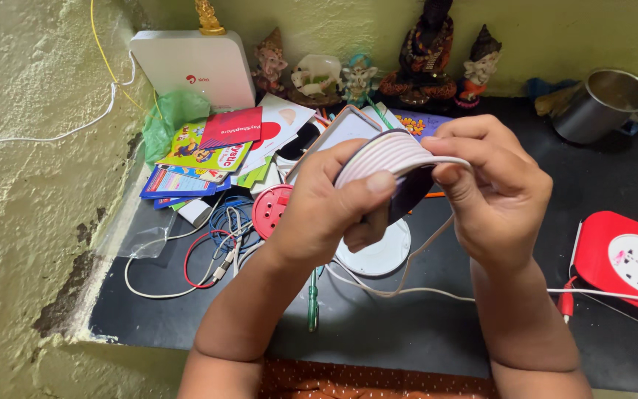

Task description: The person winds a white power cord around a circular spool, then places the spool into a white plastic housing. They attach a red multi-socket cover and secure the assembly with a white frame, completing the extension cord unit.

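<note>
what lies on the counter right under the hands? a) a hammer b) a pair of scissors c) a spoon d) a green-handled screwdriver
d: a green-handled screwdriver lies on the black counter just below the left hand and right hand, which hold a spool of white wire; there are no scissors, spoon or hammer.

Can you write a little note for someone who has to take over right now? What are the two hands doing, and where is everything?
Left hand: grips the cable reel, thumb across its white windings.
Right hand: fingers pinch the white cable where it leaves the reel.
Done: many turns sit on the reel.
Left: a loose length hangs down and trails across the black table toward the red socket box.
Nearby: round white cover and red disc under the hands, green screwdriver in front.
</note>
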